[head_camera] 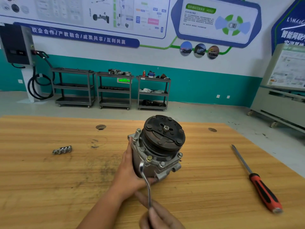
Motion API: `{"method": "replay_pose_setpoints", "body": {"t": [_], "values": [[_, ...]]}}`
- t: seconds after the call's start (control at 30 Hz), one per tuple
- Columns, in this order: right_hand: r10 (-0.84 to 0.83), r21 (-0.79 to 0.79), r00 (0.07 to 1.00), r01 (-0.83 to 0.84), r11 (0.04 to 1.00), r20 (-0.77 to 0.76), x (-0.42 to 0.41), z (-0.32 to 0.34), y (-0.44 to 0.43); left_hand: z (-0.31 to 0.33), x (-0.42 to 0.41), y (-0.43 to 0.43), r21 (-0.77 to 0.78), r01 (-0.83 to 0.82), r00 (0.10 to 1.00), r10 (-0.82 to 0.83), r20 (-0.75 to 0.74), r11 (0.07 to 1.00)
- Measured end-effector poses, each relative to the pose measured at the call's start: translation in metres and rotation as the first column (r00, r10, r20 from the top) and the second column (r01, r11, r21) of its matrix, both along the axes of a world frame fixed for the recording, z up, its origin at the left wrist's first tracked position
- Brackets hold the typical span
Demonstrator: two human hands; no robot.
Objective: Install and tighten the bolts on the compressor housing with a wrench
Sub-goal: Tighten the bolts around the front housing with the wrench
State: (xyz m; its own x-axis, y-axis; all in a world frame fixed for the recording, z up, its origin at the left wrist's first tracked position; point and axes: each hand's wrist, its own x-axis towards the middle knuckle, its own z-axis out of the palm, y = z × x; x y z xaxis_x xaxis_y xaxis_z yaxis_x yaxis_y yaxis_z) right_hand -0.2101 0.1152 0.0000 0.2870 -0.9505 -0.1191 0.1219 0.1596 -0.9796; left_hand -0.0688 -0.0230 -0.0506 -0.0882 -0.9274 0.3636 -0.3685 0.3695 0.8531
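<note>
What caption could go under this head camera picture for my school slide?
Left hand steadies the compressor on the wooden table while the right hand holds a wrench at a bolt.

Left hand (pixel 130 169) grips the grey metal compressor housing (pixel 137 160) on the wooden table (pixel 49 179); right hand (pixel 158 217) pinches a slim silver wrench (pixel 148 185), its head just beside a yellowish bolt (pixel 149 158).

A training workshop: tool carts (pixel 113 90), wall charger (pixel 15 45), automotive posters (pixel 217 20).
</note>
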Motion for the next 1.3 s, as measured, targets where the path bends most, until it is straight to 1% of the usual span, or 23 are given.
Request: {"method": "replay_pose_setpoints", "body": {"t": [0.03,0.07,0.17,0.23,0.3,0.33,0.4,0.47,0.57,0.63,0.73,0.83,0.97,1.0,1.03,1.07,1.1,1.13,1.17,1.2,1.23,1.27,1.3], "values": [[-0.058,-0.065,0.994,0.052,0.997,-0.093,-0.004,-0.012,0.001,0.000,0.001,0.000,-0.001,0.000,1.000,0.000,-0.005,1.000],[-0.080,-0.116,0.984,0.062,0.991,-0.161,-0.013,-0.015,0.000,-0.001,0.002,0.000,0.001,-0.010,1.000,0.010,0.013,1.000],[-0.094,-0.182,0.947,0.038,0.983,-0.306,-0.052,-0.012,0.002,-0.002,0.003,0.001,0.006,-0.032,0.998,0.031,0.048,0.999],[-0.135,-0.308,0.883,-0.011,0.951,-0.449,-0.081,0.001,-0.005,0.000,0.003,0.002,0.019,-0.013,0.999,0.012,0.053,1.000],[-0.151,-0.343,0.795,-0.076,0.936,-0.588,-0.102,0.020,-0.010,-0.002,0.003,0.001,0.017,-0.010,0.999,0.009,0.046,1.000],[-0.186,-0.377,0.734,-0.103,0.921,-0.653,-0.106,0.030,-0.012,-0.003,0.004,0.000,0.019,-0.014,0.999,0.013,0.047,1.000],[-0.299,-0.484,0.622,-0.149,0.862,-0.724,-0.110,0.044,-0.017,-0.002,0.003,0.001,0.016,-0.025,0.998,0.024,0.051,1.000],[-0.362,-0.538,0.517,-0.241,0.808,-0.775,-0.112,0.054,-0.025,-0.003,0.003,0.001,0.014,-0.029,0.998,0.029,0.054,0.999],[-0.334,-0.489,0.396,-0.402,0.774,-0.855,-0.108,0.066,-0.040,-0.002,0.002,0.002,0.024,-0.026,0.999,0.025,0.044,0.999],[-0.285,-0.417,0.327,-0.476,0.774,-0.901,-0.104,0.072,-0.053,-0.003,0.004,0.001,0.019,-0.016,0.999,0.015,0.038,1.000],[-0.216,-0.330,0.279,-0.474,0.816,-0.936,-0.103,0.089,-0.075,-0.003,0.007,0.000,-0.006,0.043,0.999,-0.043,0.024,0.999],[-0.170,-0.225,0.153,-0.509,0.831,-0.973,-0.100,0.108,-0.095,-0.005,0.009,-0.001,-0.003,0.058,0.998,-0.058,0.016,0.998],[-0.102,-0.084,0.000,-0.569,0.818,-0.995,-0.093,0.127,-0.110,-0.004,0.010,-0.001,0.003,0.048,0.999,-0.048,0.011,0.999],[-0.068,-0.037,-0.033,-0.569,0.821,-0.997,-0.093,0.129,-0.112,-0.004,0.010,-0.001,0.001,0.046,0.999,-0.046,0.010,0.999],[-0.002,0.022,-0.043,-0.555,0.831,-0.999,-0.092,0.129,-0.110,-0.005,0.009,-0.001,0.002,0.050,0.999,-0.050,0.003,0.999],[0.094,0.093,-0.024,-0.543,0.835,-0.995,-0.093,0.128,-0.108,-0.004,0.009,-0.001,0.010,0.049,0.999,-0.049,-0.001,0.999],[0.228,0.172,0.046,-0.519,0.837,-0.972,-0.093,0.124,-0.104,-0.005,0.009,-0.002,0.006,0.048,0.999,-0.048,-0.005,0.999],[0.390,0.261,0.171,-0.500,0.826,-0.905,-0.093,0.116,-0.097,-0.004,0.009,-0.001,0.007,0.046,0.999,-0.046,-0.006,0.999],[0.532,0.335,0.334,-0.496,0.801,-0.778,-0.092,0.107,-0.088,-0.005,0.009,-0.002,0.008,0.043,0.999,-0.043,-0.010,0.999],[0.617,0.375,0.498,-0.505,0.777,-0.609,-0.090,0.098,-0.079,-0.005,0.010,-0.003,0.001,0.041,0.999,-0.041,-0.008,0.999],[0.626,0.376,0.650,-0.501,0.780,-0.432,-0.088,0.088,-0.071,-0.006,0.010,-0.003,-0.004,0.050,0.999,-0.050,-0.010,0.999],[0.587,0.367,0.766,-0.483,0.795,-0.263,-0.084,0.079,-0.062,-0.005,0.010,-0.001,0.002,0.042,0.999,-0.042,-0.009,0.999],[0.529,0.352,0.839,-0.461,0.815,-0.126,-0.080,0.069,-0.055,-0.005,0.009,-0.002,-0.009,0.041,0.999,-0.041,-0.009,0.999]]}}
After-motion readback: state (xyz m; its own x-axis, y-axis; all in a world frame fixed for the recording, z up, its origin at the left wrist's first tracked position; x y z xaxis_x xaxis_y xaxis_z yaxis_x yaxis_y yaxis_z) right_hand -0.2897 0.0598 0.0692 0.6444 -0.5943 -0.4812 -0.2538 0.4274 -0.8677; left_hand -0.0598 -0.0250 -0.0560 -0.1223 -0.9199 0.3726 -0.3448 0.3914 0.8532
